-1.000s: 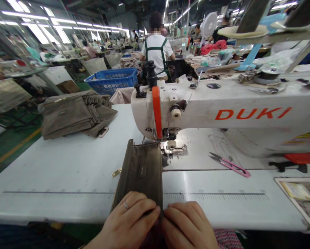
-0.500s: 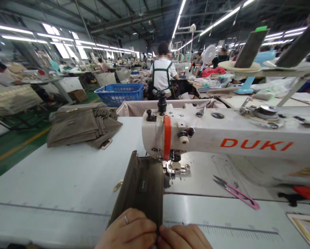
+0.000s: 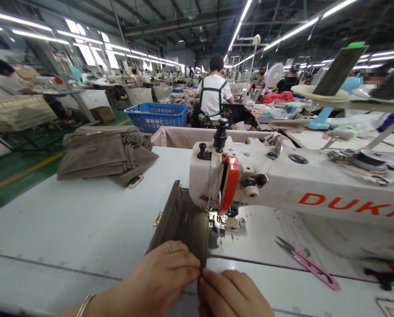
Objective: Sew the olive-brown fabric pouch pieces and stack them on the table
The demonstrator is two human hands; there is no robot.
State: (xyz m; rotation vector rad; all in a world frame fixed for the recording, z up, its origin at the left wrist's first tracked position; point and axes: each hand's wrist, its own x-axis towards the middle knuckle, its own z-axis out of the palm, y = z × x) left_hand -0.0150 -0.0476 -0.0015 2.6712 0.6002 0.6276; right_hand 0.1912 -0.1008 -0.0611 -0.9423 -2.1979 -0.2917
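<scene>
Left hand (image 3: 167, 268), one, lower centre of the frame: fingers drawn together, pinched on the near part of one dark cloth pouch (image 3: 175, 229); one ring (image 3: 169, 248) on a finger, one bracelet (image 3: 85, 304) at the wrist. Right hand (image 3: 235, 293), one, just beside it: thumb and fingers closed on the same pouch's right edge, fingertips near the left hand's. Pouch lies flat at centre, its far right corner at the needle end of one white sewing machine (image 3: 276, 185); whether the corner is under the foot cannot be told. On the pouch, one small label (image 3: 185, 218); at its left edge, one gold zip pull (image 3: 158, 218). Right of centre on the table (image 3: 85, 215): one pair of pink-handled snips (image 3: 311, 264), tips apart. Left: one pile of similar pouches (image 3: 94, 152), too overlapped to count. Upper right: two thread cones (image 3: 338, 72). Upper centre: one blue basket (image 3: 157, 115), one seated person (image 3: 213, 97) seen from behind
</scene>
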